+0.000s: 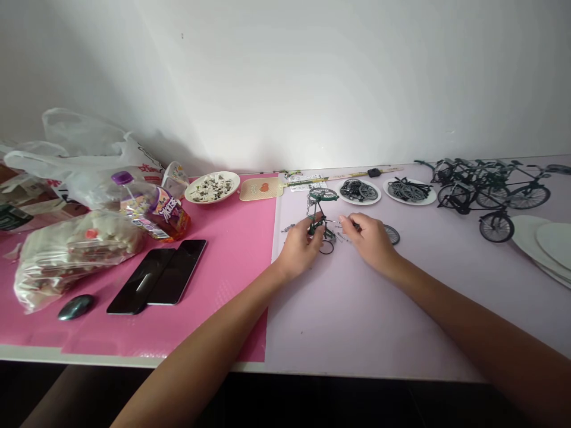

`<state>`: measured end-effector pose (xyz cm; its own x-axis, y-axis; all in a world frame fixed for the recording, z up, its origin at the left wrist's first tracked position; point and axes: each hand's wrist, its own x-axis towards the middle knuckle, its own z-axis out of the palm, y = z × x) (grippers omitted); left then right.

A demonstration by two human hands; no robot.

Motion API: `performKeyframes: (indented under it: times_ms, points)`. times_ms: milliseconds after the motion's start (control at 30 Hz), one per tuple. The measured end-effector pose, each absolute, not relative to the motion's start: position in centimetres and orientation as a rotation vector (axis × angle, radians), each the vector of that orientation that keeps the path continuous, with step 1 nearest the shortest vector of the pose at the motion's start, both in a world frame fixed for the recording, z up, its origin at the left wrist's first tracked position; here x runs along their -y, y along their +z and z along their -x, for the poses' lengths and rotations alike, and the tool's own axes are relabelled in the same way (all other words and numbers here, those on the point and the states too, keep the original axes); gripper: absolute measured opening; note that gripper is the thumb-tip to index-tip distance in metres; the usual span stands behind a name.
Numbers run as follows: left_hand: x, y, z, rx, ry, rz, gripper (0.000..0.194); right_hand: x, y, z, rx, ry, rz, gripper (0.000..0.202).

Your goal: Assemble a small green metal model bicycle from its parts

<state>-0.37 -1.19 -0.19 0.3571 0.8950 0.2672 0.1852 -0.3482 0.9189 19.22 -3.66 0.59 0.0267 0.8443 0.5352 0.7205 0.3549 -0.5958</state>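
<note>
My left hand (298,251) is closed around a small model bicycle (323,195), dark green and black, held with a wheel on top. My right hand (371,239) pinches a thin metal-shafted tool (333,221), which looks like a small screwdriver; its tip points at the bicycle, but I cannot tell whether it touches. Most of its handle is hidden by the fingers. A loose spoked wheel (392,235) lies just beyond my right hand. Small thin metal parts (342,237) are scattered between the hands, and a black ring (326,248) shows below the bicycle.
White plates hold black wheels (357,191) and dark bicycle parts (407,190). Several model bicycles (493,190) stand right, near stacked white plates (533,241). Left are a plate of pale pieces (213,188), a beige tray (263,189), a bottle (154,208), phones (176,273) and bags (74,249).
</note>
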Motion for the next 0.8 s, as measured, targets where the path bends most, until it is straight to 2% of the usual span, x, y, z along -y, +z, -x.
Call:
performKeyframes:
  times_ms: [467, 633, 800]
  points:
    - [1.2, 0.1, 0.3, -0.957, 1.097, -1.763, 0.04, 3.4, -0.3, -19.5, 1.808, 0.268, 1.298, 0.027]
    - [1.1, 0.1, 0.3, -0.948, 1.145, -1.773, 0.03, 3.1, -0.8, -19.6, 1.817, 0.278, 1.269, 0.025]
    - [1.0, -0.3, 0.1, -0.982, 1.149, -1.791, 0.037, 3.6, -0.2, -19.1, 1.872, 0.308, 1.257, 0.027]
